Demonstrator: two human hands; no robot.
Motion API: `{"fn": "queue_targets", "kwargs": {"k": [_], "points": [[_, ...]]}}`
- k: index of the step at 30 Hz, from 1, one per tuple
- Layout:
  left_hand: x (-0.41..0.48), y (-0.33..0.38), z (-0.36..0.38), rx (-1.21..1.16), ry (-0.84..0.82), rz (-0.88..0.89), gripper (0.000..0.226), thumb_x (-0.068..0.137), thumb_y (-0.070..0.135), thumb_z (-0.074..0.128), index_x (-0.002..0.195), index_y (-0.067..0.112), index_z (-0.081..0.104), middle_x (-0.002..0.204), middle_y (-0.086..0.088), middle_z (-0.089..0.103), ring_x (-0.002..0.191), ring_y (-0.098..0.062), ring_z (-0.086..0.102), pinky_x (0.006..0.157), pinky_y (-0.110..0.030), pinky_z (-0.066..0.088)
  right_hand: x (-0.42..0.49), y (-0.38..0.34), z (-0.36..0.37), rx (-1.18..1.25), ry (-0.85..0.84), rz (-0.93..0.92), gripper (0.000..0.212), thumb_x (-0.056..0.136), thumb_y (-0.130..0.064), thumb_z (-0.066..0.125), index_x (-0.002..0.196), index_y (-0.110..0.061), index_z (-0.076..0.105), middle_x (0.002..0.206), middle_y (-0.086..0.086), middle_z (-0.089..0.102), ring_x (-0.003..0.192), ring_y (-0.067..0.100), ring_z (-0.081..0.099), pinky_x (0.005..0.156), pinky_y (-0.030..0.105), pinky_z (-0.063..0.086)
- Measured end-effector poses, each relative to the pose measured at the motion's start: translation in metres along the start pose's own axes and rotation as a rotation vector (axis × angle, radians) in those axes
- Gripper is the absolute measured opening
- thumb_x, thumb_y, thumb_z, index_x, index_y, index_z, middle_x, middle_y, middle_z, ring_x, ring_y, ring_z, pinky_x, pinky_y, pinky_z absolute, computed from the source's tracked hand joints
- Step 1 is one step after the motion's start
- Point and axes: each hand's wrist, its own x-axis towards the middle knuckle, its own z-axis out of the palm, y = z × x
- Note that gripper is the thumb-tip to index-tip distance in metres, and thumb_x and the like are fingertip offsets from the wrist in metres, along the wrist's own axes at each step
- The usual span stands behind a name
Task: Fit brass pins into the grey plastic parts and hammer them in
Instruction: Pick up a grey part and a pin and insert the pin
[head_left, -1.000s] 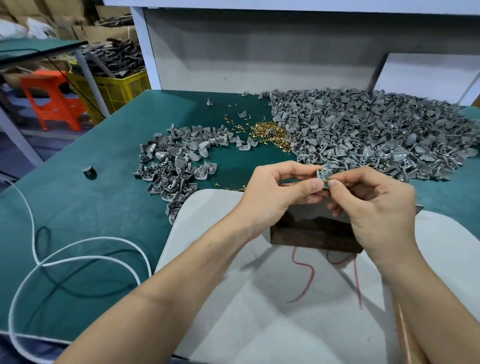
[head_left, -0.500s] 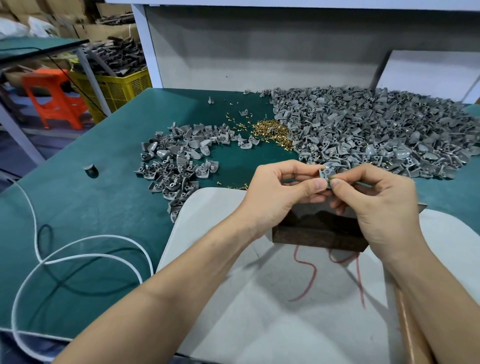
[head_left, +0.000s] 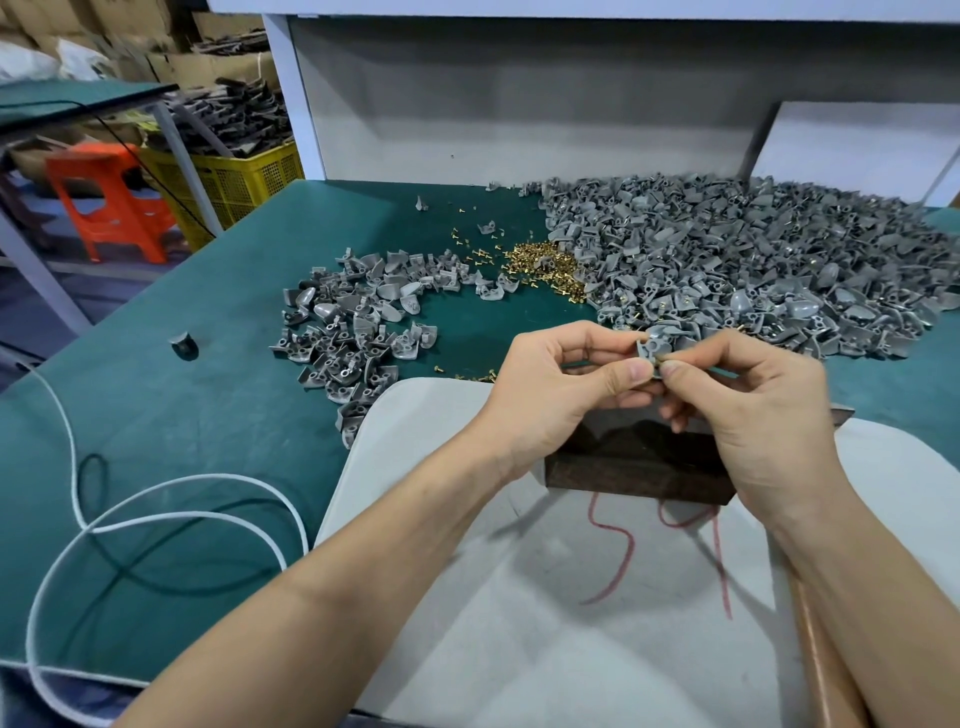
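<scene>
My left hand (head_left: 563, 387) pinches a small grey plastic part (head_left: 650, 347) between thumb and fingers, held up over the dark block (head_left: 639, 467). My right hand (head_left: 753, 410) pinches a brass pin (head_left: 661, 359) against the part's lower edge. A big heap of grey parts (head_left: 753, 270) covers the table's far right. A smaller heap of grey parts (head_left: 353, 322) lies to the left. Loose brass pins (head_left: 540, 265) are piled between the two heaps.
A pale grey board (head_left: 519, 597) with red scribbles lies under the block on the green table (head_left: 156, 415). A white cord (head_left: 156, 519) loops at the left. A wooden handle (head_left: 826, 665) shows by my right forearm. A small dark cylinder (head_left: 184, 343) stands at the left.
Both hands have stayed together over the block, lifting slightly. The brass pin now shows at the part's edge between my fingertips.
</scene>
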Motion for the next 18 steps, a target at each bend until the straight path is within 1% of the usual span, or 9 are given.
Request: {"fn": "queue_targets", "kwargs": {"k": [2, 6, 12, 15, 18], "points": [[0.0002, 0.0004, 0.0, 0.003, 0.0, -0.003, 0.018, 0.084, -0.012, 0.059, 0.099, -0.005, 0.062, 0.078, -0.009, 0.065, 0.067, -0.01, 0.066, 0.066, -0.02, 0.057, -0.0004, -0.0007, 0.0004, -0.01, 0.001, -0.007, 0.024, 0.083, 0.006, 0.063, 0.066, -0.012, 0.064, 0.053, 0.002, 0.063, 0.046, 0.009, 0.057, 0.045, 0.018, 0.047], [0.0009, 0.0008, -0.0005, 0.025, -0.001, -0.006, 0.022, 0.083, -0.013, 0.059, 0.105, -0.011, 0.061, 0.079, -0.01, 0.064, 0.066, -0.009, 0.066, 0.068, -0.02, 0.058, -0.0019, -0.0023, 0.0014, -0.057, 0.016, -0.019, 0.022, 0.082, 0.006, 0.064, 0.067, -0.01, 0.063, 0.053, 0.001, 0.064, 0.045, 0.007, 0.057, 0.045, 0.017, 0.048], [0.0011, 0.001, 0.0001, 0.046, -0.004, -0.011, 0.024, 0.082, -0.014, 0.06, 0.106, -0.012, 0.06, 0.077, -0.008, 0.063, 0.064, -0.006, 0.065, 0.069, -0.022, 0.058, -0.0016, -0.0039, -0.0015, -0.134, -0.002, -0.047, 0.028, 0.081, 0.008, 0.065, 0.064, -0.015, 0.063, 0.052, 0.001, 0.063, 0.045, 0.008, 0.057, 0.044, 0.018, 0.047], [0.0016, 0.0004, -0.0002, 0.051, -0.005, -0.012, 0.024, 0.082, -0.014, 0.061, 0.106, -0.01, 0.061, 0.08, -0.011, 0.063, 0.066, -0.008, 0.065, 0.07, -0.023, 0.058, -0.001, -0.0029, -0.0028, -0.178, -0.006, -0.071, 0.031, 0.08, 0.006, 0.066, 0.062, -0.02, 0.064, 0.052, 0.001, 0.063, 0.045, 0.009, 0.058, 0.044, 0.019, 0.048], [0.0019, -0.0003, -0.0005, 0.05, 0.002, -0.008, 0.025, 0.081, -0.014, 0.061, 0.106, -0.011, 0.061, 0.079, -0.011, 0.062, 0.065, -0.008, 0.065, 0.07, -0.023, 0.058, -0.0003, -0.0018, -0.0039, -0.192, -0.006, -0.086, 0.031, 0.08, 0.003, 0.068, 0.061, -0.021, 0.066, 0.054, 0.002, 0.064, 0.045, 0.011, 0.058, 0.045, 0.02, 0.048]]}}
